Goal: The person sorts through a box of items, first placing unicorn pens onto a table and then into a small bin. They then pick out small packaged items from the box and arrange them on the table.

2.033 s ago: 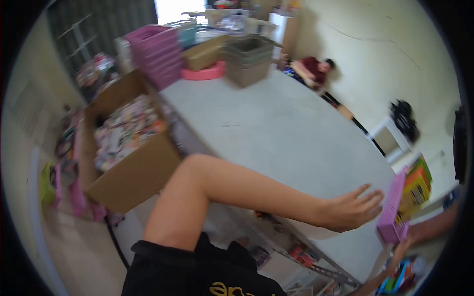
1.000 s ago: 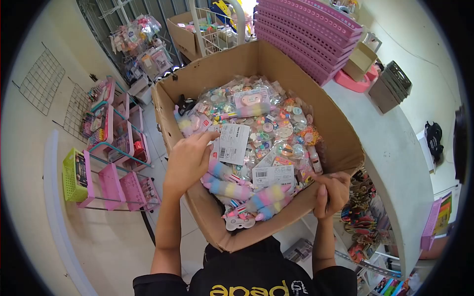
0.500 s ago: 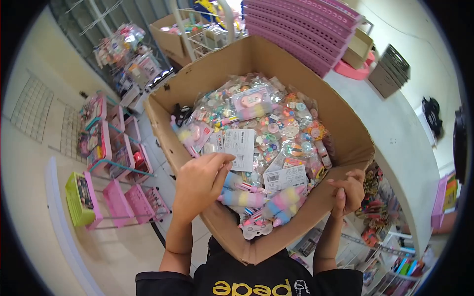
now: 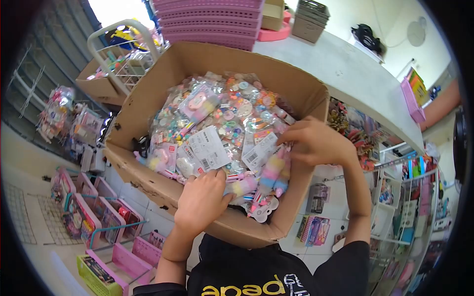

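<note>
At the frame's centre, we are reaching both hands into the cardboard box (image 4: 148, 93) of packaged trinkets, our right hand (image 4: 316, 143) curling its grip around a pastel fluffy pen pack (image 4: 270, 172) lying lengthwise toward us, while our left hand (image 4: 202, 200), fingers curled, is pressing packets just beside it.

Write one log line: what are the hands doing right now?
left hand: in cardboard box, on packets | right hand: on pastel fluffy pens | box: full
</note>
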The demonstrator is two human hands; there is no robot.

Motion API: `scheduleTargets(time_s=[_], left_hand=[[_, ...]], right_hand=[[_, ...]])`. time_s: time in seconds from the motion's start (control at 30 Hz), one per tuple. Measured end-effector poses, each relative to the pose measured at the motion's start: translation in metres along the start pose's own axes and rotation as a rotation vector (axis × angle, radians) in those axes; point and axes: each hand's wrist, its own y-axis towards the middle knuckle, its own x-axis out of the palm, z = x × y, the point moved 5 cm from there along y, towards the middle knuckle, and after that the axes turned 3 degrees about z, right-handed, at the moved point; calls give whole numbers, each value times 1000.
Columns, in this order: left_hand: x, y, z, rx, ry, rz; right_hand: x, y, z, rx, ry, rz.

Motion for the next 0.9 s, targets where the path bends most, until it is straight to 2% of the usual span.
scheduleTargets(time_s=[0.1, 0.17, 0.27, 0.3, 0.37, 0.43, 0.57, 0.63, 0.7, 0.77, 0.8, 0.83, 0.87, 0.9], left_hand=[[0, 1, 3, 75, 56, -50], [6, 2, 1, 51, 39, -168], [8, 0, 0, 61, 55, -217], [6, 0, 0, 55, 51, -204], [9, 0, 0, 49, 39, -305], [11, 1, -2, 30, 25, -298], [10, 1, -3, -28, 13, -301], [11, 1, -4, -102, 37, -349], [12, 3, -6, -168, 52, -382], [14, 5, -8, -181, 30, -436], [22, 5, -17, -97, -14, -420], [24, 10, -15, -94, -14, -489], [26, 14, -11, -82, 15, -497], [30, 18, -7, -73, 45, -497]], right_hand=[[38, 14, -31, -166, -207, -312], [66, 12, -38, -184, -307, -493], [84, 8, -38, -256, -333, -473], [80, 9, -39, -265, -344, -476], [71, 8, -43, -326, -185, -592], [49, 6, -42, -390, -163, -582], [-41, 0, -7, -376, 17, -144], [-80, -17, 35, -237, 103, 149], [-99, -30, 100, 83, 137, 362], [-105, -40, 170, 382, 16, 630], [-101, -37, 203, 459, -73, 684], [-93, -36, 231, 534, -158, 732], [-81, -33, 251, 509, -132, 710], [-74, -28, 269, 548, -279, 710]])
